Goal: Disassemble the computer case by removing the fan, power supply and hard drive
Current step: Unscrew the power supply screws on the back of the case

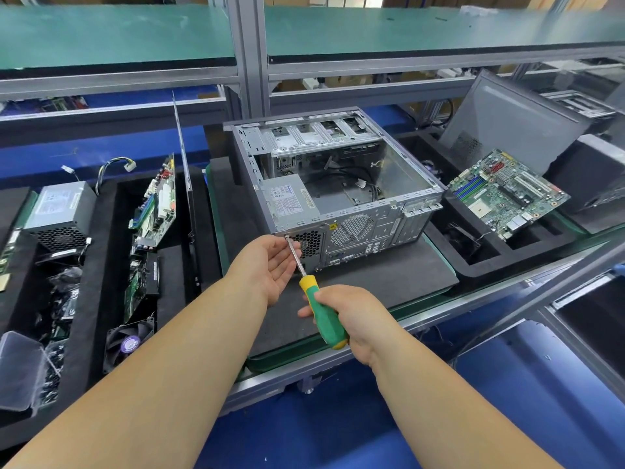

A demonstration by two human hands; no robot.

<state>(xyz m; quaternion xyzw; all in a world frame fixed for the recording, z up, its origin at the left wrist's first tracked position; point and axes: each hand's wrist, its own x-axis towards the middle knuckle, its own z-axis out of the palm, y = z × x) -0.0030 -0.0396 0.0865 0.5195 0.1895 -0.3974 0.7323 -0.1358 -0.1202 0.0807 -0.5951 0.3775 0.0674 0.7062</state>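
Observation:
An open grey computer case [378, 231] lies on its side on a dark foam mat [389, 275], rear panel toward me. Its power supply [287, 196] sits inside at the near left corner. My right hand [351, 316] grips the green and yellow handle of a screwdriver [321, 309]. The shaft points up-left, and its tip meets a screw at the case's rear upper left corner, by the power supply's mesh grille. My left hand [270, 262] is held palm up with relaxed fingers just under the tip, fingertips touching the shaft.
A removed power supply [61, 211], upright circuit boards [155, 204], a loose fan [130, 340] and a clear plastic box [20, 370] fill foam trays on the left. A motherboard [507, 191] and a side panel [507, 120] lean at the right. Green shelves run overhead.

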